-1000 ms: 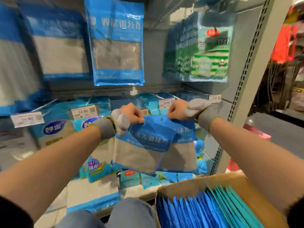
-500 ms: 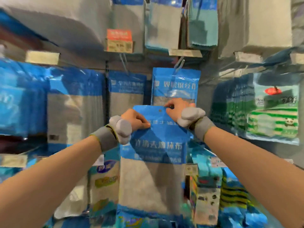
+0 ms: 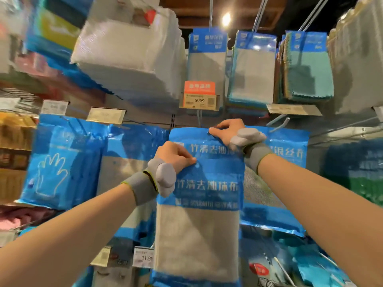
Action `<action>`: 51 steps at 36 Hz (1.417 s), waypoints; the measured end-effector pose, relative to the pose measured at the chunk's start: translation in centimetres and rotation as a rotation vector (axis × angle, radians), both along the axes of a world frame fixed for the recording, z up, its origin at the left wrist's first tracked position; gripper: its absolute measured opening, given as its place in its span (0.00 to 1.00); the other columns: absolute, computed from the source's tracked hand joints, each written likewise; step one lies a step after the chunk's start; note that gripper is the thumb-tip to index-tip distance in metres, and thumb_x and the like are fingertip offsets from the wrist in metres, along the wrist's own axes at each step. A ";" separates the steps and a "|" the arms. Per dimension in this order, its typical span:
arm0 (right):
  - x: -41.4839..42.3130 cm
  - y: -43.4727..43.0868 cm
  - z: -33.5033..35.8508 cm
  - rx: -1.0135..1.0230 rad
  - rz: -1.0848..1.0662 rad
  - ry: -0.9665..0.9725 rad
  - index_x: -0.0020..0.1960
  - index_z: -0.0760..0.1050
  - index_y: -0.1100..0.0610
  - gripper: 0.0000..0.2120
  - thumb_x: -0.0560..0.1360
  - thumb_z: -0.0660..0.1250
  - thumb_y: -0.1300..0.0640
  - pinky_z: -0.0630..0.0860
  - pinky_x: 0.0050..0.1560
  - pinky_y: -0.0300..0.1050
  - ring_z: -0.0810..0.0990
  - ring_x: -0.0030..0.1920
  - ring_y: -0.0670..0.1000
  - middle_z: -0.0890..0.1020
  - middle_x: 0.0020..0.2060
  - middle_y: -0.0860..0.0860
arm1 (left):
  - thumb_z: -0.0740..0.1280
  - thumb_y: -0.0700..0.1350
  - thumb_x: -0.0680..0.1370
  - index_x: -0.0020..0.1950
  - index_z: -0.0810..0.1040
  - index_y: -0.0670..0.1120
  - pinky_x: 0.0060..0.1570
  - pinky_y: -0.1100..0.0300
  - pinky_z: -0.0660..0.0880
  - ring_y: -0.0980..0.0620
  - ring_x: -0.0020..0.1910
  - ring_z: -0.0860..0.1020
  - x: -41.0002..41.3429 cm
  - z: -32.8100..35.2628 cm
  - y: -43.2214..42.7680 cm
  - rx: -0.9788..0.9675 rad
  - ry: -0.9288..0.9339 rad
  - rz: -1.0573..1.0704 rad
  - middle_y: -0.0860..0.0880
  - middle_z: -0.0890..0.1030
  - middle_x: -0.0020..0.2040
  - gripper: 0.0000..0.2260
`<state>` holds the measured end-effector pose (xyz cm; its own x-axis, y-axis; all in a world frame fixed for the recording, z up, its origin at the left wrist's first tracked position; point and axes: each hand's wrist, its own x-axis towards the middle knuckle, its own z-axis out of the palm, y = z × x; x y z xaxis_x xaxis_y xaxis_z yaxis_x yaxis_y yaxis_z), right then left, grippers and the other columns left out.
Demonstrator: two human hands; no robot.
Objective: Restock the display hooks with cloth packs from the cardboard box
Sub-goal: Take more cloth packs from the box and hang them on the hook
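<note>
Both hands hold blue-and-grey cloth packs (image 3: 199, 230) upright against the display, their blue headers overlapping. My left hand (image 3: 176, 156) pinches the header of the nearer pack at its left side. My right hand (image 3: 226, 131) grips the top edge of the pack behind it, right under a metal display hook (image 3: 199, 119) that hangs below the 9.99 price tag (image 3: 199, 100). Each wrist carries a grey band with glove fingers folded back. The cardboard box is out of view.
Blue glove packs (image 3: 62, 162) hang at left, and a blue mesh-cloth pack (image 3: 275, 183) hangs just right of my hands. Above are more cloth packs (image 3: 207, 59) and stacked white cloths (image 3: 128, 54). Bare hook rods (image 3: 277, 123) stick out at right. An 11.9 price tag (image 3: 145, 257) sits lower down.
My hands lifted the packs higher and my view tilted up; the box dropped out of sight. My right hand now sits at the top edge near the hook.
</note>
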<state>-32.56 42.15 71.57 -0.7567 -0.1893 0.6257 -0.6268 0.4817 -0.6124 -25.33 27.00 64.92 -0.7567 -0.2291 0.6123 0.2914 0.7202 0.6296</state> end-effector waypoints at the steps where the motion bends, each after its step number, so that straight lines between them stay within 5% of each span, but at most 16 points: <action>1: -0.1 -0.1 0.0 -0.015 -0.011 -0.008 0.53 0.80 0.62 0.14 0.73 0.70 0.53 0.73 0.42 0.41 0.77 0.41 0.50 0.81 0.42 0.52 | 0.72 0.46 0.72 0.43 0.84 0.45 0.40 0.66 0.66 0.54 0.42 0.74 0.1 -0.1 -0.1 0.005 0.029 0.009 0.52 0.78 0.36 0.05; 10: -1.6 -3.0 2.1 -0.180 -0.123 0.108 0.58 0.78 0.52 0.14 0.74 0.65 0.51 0.76 0.56 0.49 0.79 0.52 0.58 0.82 0.53 0.54 | 0.72 0.45 0.72 0.41 0.85 0.45 0.39 0.65 0.69 0.54 0.42 0.76 -0.3 1.3 -2.8 0.001 0.086 0.054 0.51 0.81 0.39 0.04; 16: -1.6 -3.7 3.3 -0.169 -0.139 0.085 0.59 0.75 0.54 0.14 0.75 0.60 0.57 0.72 0.53 0.46 0.75 0.48 0.57 0.79 0.56 0.54 | 0.72 0.46 0.72 0.41 0.85 0.46 0.44 0.62 0.71 0.53 0.44 0.77 -0.4 1.3 -3.6 0.011 0.042 0.040 0.51 0.81 0.40 0.04; 20: -1.5 -3.6 3.6 -0.115 -0.170 0.062 0.53 0.72 0.54 0.06 0.77 0.61 0.54 0.68 0.48 0.42 0.72 0.45 0.55 0.76 0.48 0.50 | 0.72 0.45 0.72 0.39 0.84 0.46 0.44 0.61 0.70 0.53 0.43 0.76 -0.6 1.2 -4.1 0.021 0.041 0.032 0.51 0.80 0.39 0.04; 22: -2.2 -3.9 3.5 -0.121 -0.128 0.128 0.59 0.74 0.56 0.12 0.78 0.63 0.54 0.70 0.51 0.43 0.73 0.46 0.53 0.77 0.50 0.49 | 0.72 0.45 0.72 0.40 0.85 0.45 0.44 0.61 0.70 0.53 0.42 0.76 -0.6 1.2 -4.2 0.040 0.039 0.021 0.51 0.80 0.39 0.04; 25: -3.0 -4.4 2.7 -0.066 -0.072 0.151 0.64 0.70 0.67 0.15 0.79 0.55 0.67 0.71 0.56 0.45 0.76 0.44 0.55 0.76 0.46 0.56 | 0.73 0.45 0.72 0.40 0.85 0.46 0.43 0.62 0.70 0.53 0.42 0.77 -0.7 1.1 -4.2 0.045 0.022 0.024 0.50 0.81 0.39 0.04; 27: -3.9 -4.3 2.3 -0.014 -0.099 0.056 0.63 0.74 0.58 0.15 0.77 0.63 0.57 0.70 0.65 0.49 0.77 0.58 0.56 0.79 0.53 0.52 | 0.72 0.45 0.72 0.39 0.84 0.47 0.43 0.62 0.70 0.53 0.42 0.77 -0.9 0.9 -4.3 0.059 0.010 0.027 0.50 0.82 0.40 0.03; 30: -5.2 -4.2 0.8 0.009 -0.160 0.050 0.70 0.65 0.51 0.31 0.71 0.70 0.43 0.68 0.68 0.52 0.69 0.68 0.57 0.73 0.66 0.52 | 0.72 0.45 0.72 0.40 0.85 0.46 0.43 0.61 0.71 0.53 0.43 0.77 -1.1 0.7 -4.4 0.067 -0.008 0.033 0.49 0.82 0.41 0.04; 36: -6.8 -4.0 -3.7 -0.067 -0.136 0.157 0.71 0.54 0.48 0.46 0.63 0.77 0.42 0.65 0.68 0.56 0.65 0.68 0.61 0.60 0.69 0.56 | 0.72 0.46 0.72 0.40 0.84 0.48 0.43 0.61 0.71 0.53 0.43 0.76 -2.0 0.2 -4.7 0.064 -0.033 0.069 0.50 0.81 0.42 0.03; 40: -8.3 -4.2 -5.2 -0.209 -0.048 0.020 0.73 0.46 0.44 0.54 0.60 0.80 0.49 0.65 0.68 0.59 0.66 0.67 0.61 0.61 0.70 0.58 | 0.72 0.47 0.72 0.41 0.83 0.48 0.38 0.65 0.69 0.55 0.39 0.75 -2.9 -0.1 -4.8 0.064 -0.034 0.082 0.50 0.80 0.43 0.03; 44: -9.5 -4.9 -7.3 -0.235 0.108 0.116 0.70 0.55 0.44 0.37 0.71 0.72 0.62 0.68 0.61 0.51 0.69 0.63 0.52 0.65 0.69 0.54 | 0.71 0.47 0.73 0.41 0.82 0.49 0.33 0.67 0.68 0.55 0.40 0.75 -3.5 -0.1 -5.1 0.050 -0.030 0.086 0.50 0.80 0.44 0.03; 48: -11.1 -5.5 -8.6 -0.297 0.141 0.133 0.63 0.54 0.32 0.49 0.58 0.81 0.61 0.71 0.63 0.62 0.72 0.62 0.55 0.66 0.63 0.51 | 0.71 0.46 0.73 0.44 0.84 0.47 0.34 0.67 0.68 0.57 0.39 0.75 -3.9 0.0 -5.4 0.053 -0.030 0.084 0.52 0.80 0.44 0.04; 51: -11.3 -5.1 -8.0 -0.247 0.076 0.095 0.61 0.60 0.35 0.39 0.62 0.79 0.58 0.69 0.59 0.49 0.69 0.57 0.53 0.63 0.63 0.53 | 0.71 0.46 0.73 0.46 0.85 0.46 0.41 0.62 0.70 0.54 0.42 0.76 -4.3 -0.1 -5.7 0.039 -0.016 0.109 0.52 0.80 0.43 0.06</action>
